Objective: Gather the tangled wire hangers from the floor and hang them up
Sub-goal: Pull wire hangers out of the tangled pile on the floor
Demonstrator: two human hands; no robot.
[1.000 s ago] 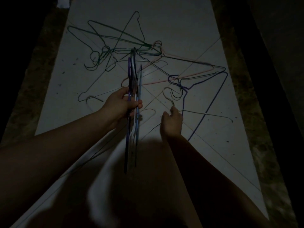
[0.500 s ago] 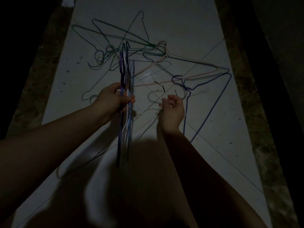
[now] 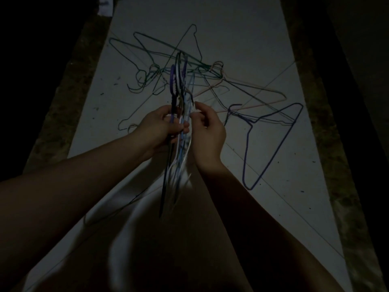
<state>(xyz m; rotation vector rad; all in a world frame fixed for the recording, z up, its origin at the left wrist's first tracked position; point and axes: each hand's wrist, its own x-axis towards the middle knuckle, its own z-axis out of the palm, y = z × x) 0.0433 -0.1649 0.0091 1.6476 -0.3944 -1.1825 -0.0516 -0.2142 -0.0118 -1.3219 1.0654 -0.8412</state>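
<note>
My left hand (image 3: pixel 162 127) grips a bundle of several wire hangers (image 3: pixel 179 98), purple, white and pale blue, held upright with the hooks pointing away from me. My right hand (image 3: pixel 207 129) is against the right side of the bundle, thumb and fingers pinching a pale hanger there. On the white floor strip (image 3: pixel 242 39) beyond lies a tangle of green hangers (image 3: pixel 160 57) and pink hangers (image 3: pixel 252 89). A blue hanger (image 3: pixel 273 144) lies to the right of my right hand.
Dark rough ground (image 3: pixel 63 98) borders the white strip on both sides. A pale object (image 3: pixel 106 6) sits at the strip's far left corner. My shadow covers the near part of the strip. The scene is dim.
My right hand lifted a pale hanger off the floor and brought it leftward to the bundle. My left hand kept hold of the bundle.
</note>
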